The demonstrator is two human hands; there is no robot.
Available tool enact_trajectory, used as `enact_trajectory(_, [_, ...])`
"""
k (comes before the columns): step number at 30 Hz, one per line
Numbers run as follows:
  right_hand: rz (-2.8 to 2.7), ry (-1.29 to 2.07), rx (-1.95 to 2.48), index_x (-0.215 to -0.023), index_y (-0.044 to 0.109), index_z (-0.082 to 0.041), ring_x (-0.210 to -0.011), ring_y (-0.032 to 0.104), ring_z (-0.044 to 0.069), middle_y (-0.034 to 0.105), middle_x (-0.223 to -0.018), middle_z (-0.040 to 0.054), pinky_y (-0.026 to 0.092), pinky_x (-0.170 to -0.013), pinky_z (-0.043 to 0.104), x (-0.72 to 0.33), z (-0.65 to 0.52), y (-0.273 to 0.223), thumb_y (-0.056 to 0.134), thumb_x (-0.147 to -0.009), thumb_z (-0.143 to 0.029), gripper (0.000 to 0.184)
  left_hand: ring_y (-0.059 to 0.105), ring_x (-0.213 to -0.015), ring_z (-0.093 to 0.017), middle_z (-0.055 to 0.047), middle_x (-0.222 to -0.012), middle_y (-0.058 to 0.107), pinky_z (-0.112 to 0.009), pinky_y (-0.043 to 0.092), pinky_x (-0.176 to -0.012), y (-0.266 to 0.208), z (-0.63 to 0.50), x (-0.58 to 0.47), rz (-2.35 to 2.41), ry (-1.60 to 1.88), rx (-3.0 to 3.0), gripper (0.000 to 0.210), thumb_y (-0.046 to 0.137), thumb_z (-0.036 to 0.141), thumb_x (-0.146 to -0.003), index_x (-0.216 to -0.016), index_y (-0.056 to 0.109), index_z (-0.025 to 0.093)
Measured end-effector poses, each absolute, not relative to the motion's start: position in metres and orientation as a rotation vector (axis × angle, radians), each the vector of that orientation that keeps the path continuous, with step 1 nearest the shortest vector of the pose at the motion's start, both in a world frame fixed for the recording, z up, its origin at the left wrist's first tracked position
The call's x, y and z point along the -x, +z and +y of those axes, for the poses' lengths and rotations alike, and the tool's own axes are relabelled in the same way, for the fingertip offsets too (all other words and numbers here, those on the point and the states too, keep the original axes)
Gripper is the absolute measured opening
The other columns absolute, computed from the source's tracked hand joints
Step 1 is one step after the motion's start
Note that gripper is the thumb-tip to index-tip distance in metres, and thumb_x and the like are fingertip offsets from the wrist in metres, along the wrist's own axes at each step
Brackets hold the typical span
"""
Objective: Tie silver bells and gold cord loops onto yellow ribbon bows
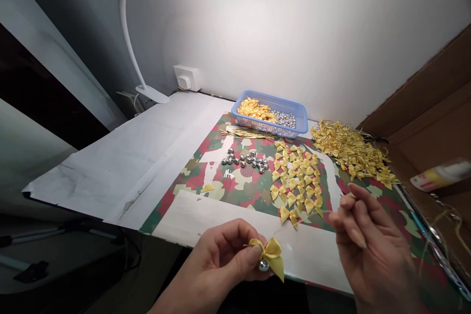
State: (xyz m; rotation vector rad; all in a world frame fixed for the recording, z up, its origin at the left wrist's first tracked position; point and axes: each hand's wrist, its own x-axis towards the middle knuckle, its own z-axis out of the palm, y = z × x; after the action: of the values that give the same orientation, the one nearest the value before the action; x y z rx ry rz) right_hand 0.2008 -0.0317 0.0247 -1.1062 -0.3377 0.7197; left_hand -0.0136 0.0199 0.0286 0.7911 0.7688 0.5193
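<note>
My left hand pinches a yellow ribbon bow between thumb and fingers, over the near table edge. A silver jingle bell hangs just under the bow's knot. To the right, my right hand is closed, slightly blurred, with thumb and fingertips pressed together. A thin pale yellow cord stretches faintly from the bow towards those fingertips. Beyond my hands, yellow bows lie in rows on a camouflage-patterned sheet. Loose silver bells are scattered to their left.
A blue basket holds yellow bows and small bells; cut yellow cords lie before it. Corded bows are heaped at right, near a cardboard box with a bottle. A white lamp stands at back left.
</note>
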Motion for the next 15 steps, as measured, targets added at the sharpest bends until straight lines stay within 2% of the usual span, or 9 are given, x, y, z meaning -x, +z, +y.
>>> enact_trajectory(3, [-0.355,0.657,1.128,-0.100,0.078,-0.023,-0.041,0.043,-0.002,0.074,-0.080,-0.0037,0.066,-0.076,0.030,-0.214,-0.026,0.018,0.085,-0.076,-0.032,0.027,0.069,-0.074,-0.015,-0.003,-0.081,0.075,-0.026,0.058,-0.073,0.029,0.019,0.017,0.735,0.489,-0.722,0.023,0.083,0.034,-0.082,-0.076,0.071,0.016])
enact_trajectory(6, [-0.421,0.572,1.173,-0.101,0.075,-0.020,-0.043,0.041,-0.001,0.072,-0.082,-0.0033,0.066,-0.083,0.039,-0.217,-0.021,0.008,0.076,-0.085,-0.030,0.019,0.070,-0.069,-0.014,-0.003,-0.077,0.076,-0.025,0.058,-0.070,0.029,0.019,0.018,0.727,0.474,-0.707,0.022,0.084,0.032,-0.082,-0.076,0.071,0.015])
enact_trajectory(9, [-0.484,0.461,1.247,-0.103,0.073,-0.018,-0.045,0.040,0.000,0.069,-0.082,-0.0038,0.065,-0.083,0.042,-0.217,-0.017,0.000,0.072,-0.090,-0.031,0.019,0.070,-0.072,-0.015,-0.005,-0.080,0.078,-0.025,0.056,-0.071,0.028,0.019,0.017,0.711,0.448,-0.755,0.020,0.084,0.033,-0.082,-0.077,0.074,0.015])
enact_trajectory(11, [-0.505,0.448,1.277,-0.104,0.073,-0.018,-0.050,0.048,0.002,0.068,-0.081,-0.0034,0.064,-0.082,0.037,-0.214,-0.019,-0.003,0.073,-0.089,-0.034,0.022,0.068,-0.073,-0.015,-0.005,-0.081,0.078,-0.025,0.054,-0.072,0.030,0.019,0.016,0.701,0.442,-0.802,0.020,0.083,0.034,-0.082,-0.077,0.075,0.015])
enact_trajectory(14, [-0.598,0.691,1.342,-0.100,0.075,-0.019,-0.063,0.065,0.010,0.069,-0.079,0.0011,0.060,-0.065,0.024,-0.202,-0.031,0.001,0.075,-0.087,-0.046,0.030,0.064,-0.075,-0.016,-0.004,-0.079,0.076,-0.024,0.051,-0.073,0.035,0.019,0.015,0.770,0.483,-0.912,0.021,0.081,0.035,-0.083,-0.077,0.076,0.016])
enact_trajectory(15, [-0.673,0.829,1.365,-0.096,0.075,-0.019,-0.060,0.065,0.011,0.069,-0.078,0.0024,0.055,-0.056,0.021,-0.194,-0.037,0.003,0.073,-0.087,-0.052,0.035,0.063,-0.076,-0.016,-0.004,-0.078,0.074,-0.024,0.050,-0.073,0.037,0.019,0.014,0.809,0.503,-0.959,0.021,0.080,0.035,-0.084,-0.077,0.076,0.016])
